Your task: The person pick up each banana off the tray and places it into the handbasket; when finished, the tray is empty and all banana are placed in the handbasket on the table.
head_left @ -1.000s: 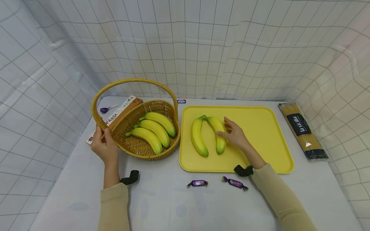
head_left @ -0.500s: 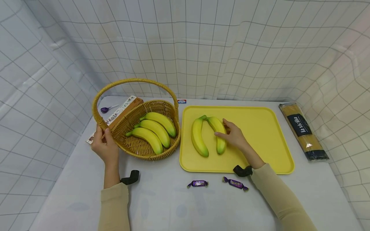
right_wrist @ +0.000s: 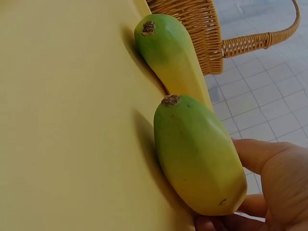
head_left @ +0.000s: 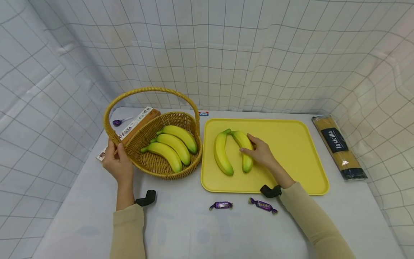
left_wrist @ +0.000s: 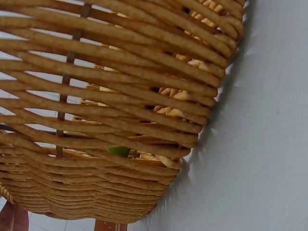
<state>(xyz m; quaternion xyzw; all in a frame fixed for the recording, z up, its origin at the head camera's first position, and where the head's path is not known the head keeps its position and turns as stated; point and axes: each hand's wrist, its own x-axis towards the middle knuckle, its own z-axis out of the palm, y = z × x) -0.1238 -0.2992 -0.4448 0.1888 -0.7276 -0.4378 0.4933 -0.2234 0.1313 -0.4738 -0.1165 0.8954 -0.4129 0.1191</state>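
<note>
Basket handle (head_left: 152, 89): pinched by left hand (head_left: 118, 165).
Banana (head_left: 247, 161) nearest tray's (head_left: 294, 147) right edge: grasped by right hand (head_left: 260, 151).
Same banana: judged at pickup step; lift called for.

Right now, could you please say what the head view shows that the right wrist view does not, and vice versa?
Only the head view shows the left hand, the pasta packet and three bananas inside the basket. Only the right wrist view shows the brown tip of the held banana. Both show the right hand, that banana, the neighbouring banana, the tray and the basket.
</note>
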